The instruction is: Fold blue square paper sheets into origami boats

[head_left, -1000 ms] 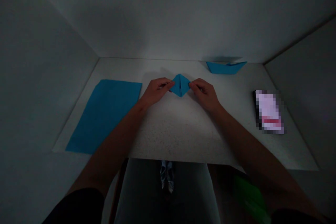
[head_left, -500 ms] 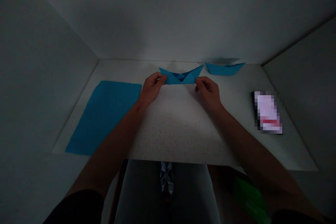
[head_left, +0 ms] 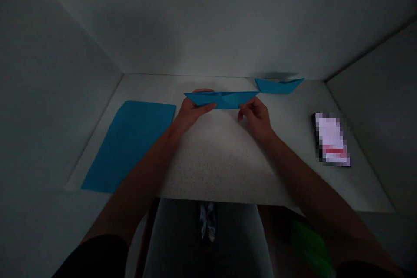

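A blue folded paper boat [head_left: 222, 99] is held over the middle of the white speckled table [head_left: 221, 160], stretched out long and flat. My left hand [head_left: 190, 113] pinches its left part with the thumb on top. My right hand [head_left: 256, 115] pinches its right part. Both hands are closed on the paper. A second, finished blue paper boat [head_left: 279, 85] stands at the back right near the wall.
A flat blue paper sheet [head_left: 130, 143] lies on the left side of the table. A phone [head_left: 332, 139] with a lit screen lies at the right. Walls close in the table on three sides. My lap shows below the table's front edge.
A second ago the paper was a small diamond between my fingers. My hands pulled its sides apart, and it has opened into a long flat boat shape.
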Demonstrator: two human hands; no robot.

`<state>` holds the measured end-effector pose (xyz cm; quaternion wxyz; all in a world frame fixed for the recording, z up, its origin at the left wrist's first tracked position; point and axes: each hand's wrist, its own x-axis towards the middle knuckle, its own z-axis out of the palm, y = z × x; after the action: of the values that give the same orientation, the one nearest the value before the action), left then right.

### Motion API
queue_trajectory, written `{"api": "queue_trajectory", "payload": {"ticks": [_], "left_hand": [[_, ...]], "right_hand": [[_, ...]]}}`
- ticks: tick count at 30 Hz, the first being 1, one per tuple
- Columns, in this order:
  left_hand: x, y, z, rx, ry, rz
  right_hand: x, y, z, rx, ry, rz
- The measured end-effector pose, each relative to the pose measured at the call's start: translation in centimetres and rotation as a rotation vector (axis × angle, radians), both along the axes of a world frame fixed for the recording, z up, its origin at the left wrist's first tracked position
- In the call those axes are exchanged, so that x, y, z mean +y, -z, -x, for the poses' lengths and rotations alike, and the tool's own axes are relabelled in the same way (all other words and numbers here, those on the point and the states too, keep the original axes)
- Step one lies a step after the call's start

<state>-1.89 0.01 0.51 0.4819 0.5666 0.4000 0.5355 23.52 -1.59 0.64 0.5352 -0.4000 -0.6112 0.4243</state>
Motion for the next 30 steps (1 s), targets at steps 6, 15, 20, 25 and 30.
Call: {"api": "queue_trajectory", "payload": {"ticks": [6, 15, 20, 25, 30], "left_hand": [[-0.8, -0.4, -0.6, 0.096, 0.081, 0.029], [0.0, 0.0, -0.1, 0.082, -0.091, 0.076], [0.5, 0.1, -0.2, -0.001, -0.123, 0.063], [0.3, 0.0, -0.5, 0.026, -0.055, 0.035], [0.1, 0.0, -0.6, 0.059, 0.026, 0.023]], "right_hand": [[-1.4, -1.6, 0.6, -0.18, -0.012, 0.025], [-1.1, -1.3, -0.5, -0.332, 0.036, 0.062], [-1.0, -0.9, -0.9, -0.375, 0.071, 0.057], [-0.3, -1.1, -2.0, -0.43, 0.262, -0.183], [-0.1, -1.2, -3.8, -0.677, 0.364, -0.428]]}}
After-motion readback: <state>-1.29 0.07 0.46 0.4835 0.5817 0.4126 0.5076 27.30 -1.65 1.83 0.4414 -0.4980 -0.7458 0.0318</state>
